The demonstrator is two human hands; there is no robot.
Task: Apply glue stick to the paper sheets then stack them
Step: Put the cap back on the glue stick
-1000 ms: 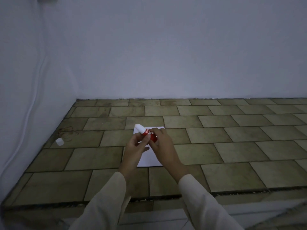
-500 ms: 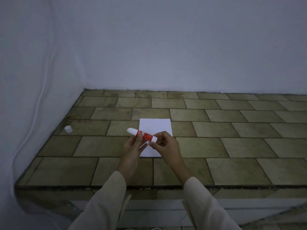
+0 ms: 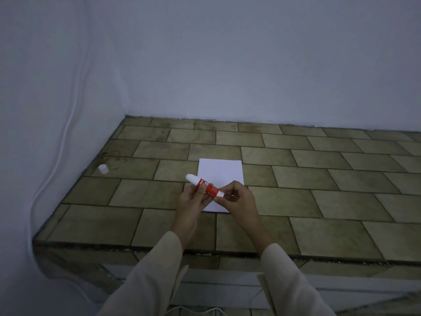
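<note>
Red-and-white plastic glue stick (image 3: 206,187) is held tilted just above the near edge of the white paper sheet (image 3: 219,172), mid olive-tiled bench (image 3: 319,179). Since a second ago the right hand (image 3: 238,199) has been shifted from red barrel to white base, now pinched. The barrel is gripped by the left hand (image 3: 191,201). Glue is probably being wound out and is not spread yet. No containers are seen. A small white cap (image 3: 103,169) lies near the bench's left edge.
</note>
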